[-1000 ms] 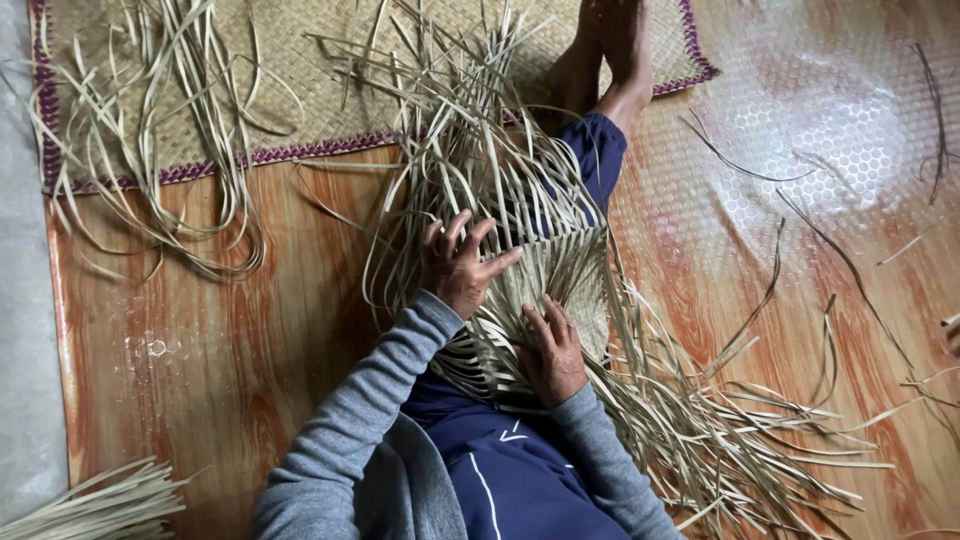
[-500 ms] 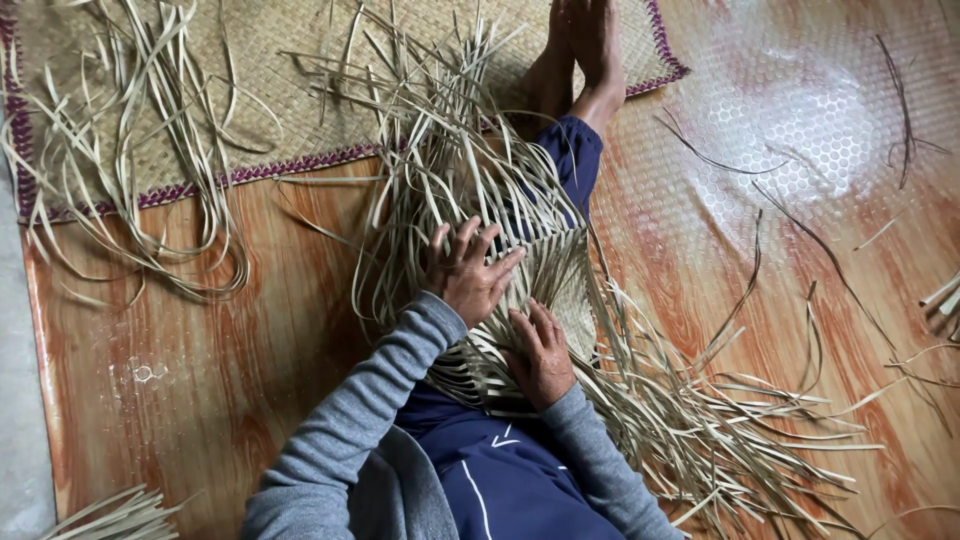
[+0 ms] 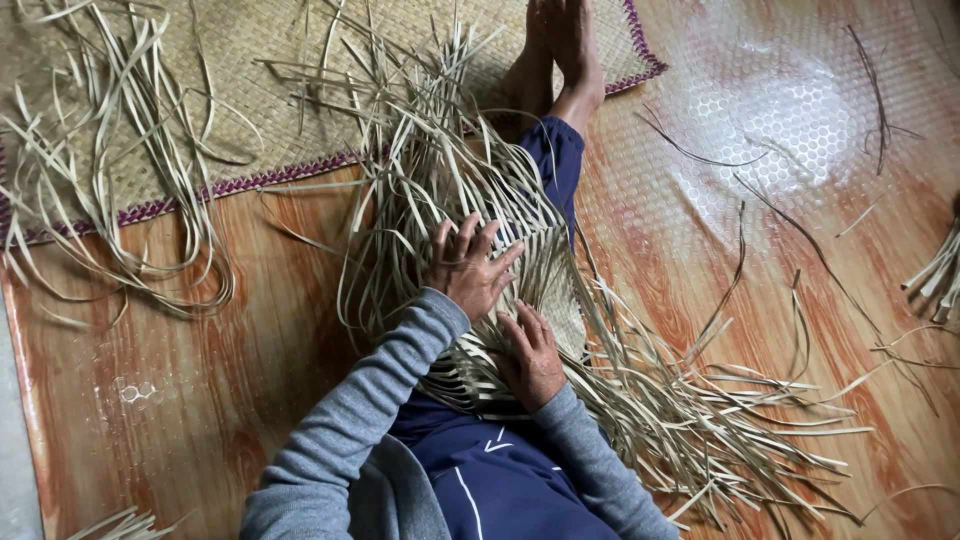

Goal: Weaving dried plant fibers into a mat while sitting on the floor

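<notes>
A half-woven panel of pale flat straw strips (image 3: 545,285) lies over my lap and outstretched leg in blue trousers. My left hand (image 3: 468,268) rests on its upper part with fingers spread over the strips. Just below, my right hand (image 3: 530,355) lies flat on the woven section with fingers pressing down. Long loose strip ends (image 3: 420,130) fan upward from the weave, and more loose ends (image 3: 720,420) spread to the lower right over the floor. My bare feet (image 3: 560,50) lie at the top on the mat edge.
A woven mat (image 3: 230,60) with a purple border covers the upper left, with a bundle of loose strips (image 3: 110,200) on it. The floor is orange wood-pattern vinyl (image 3: 780,200). More strip bundles lie at the right edge (image 3: 935,275) and bottom left (image 3: 120,522).
The view has shifted slightly. Both hands stay on the weave, the left hand's fingers spreading a little over the strips.
</notes>
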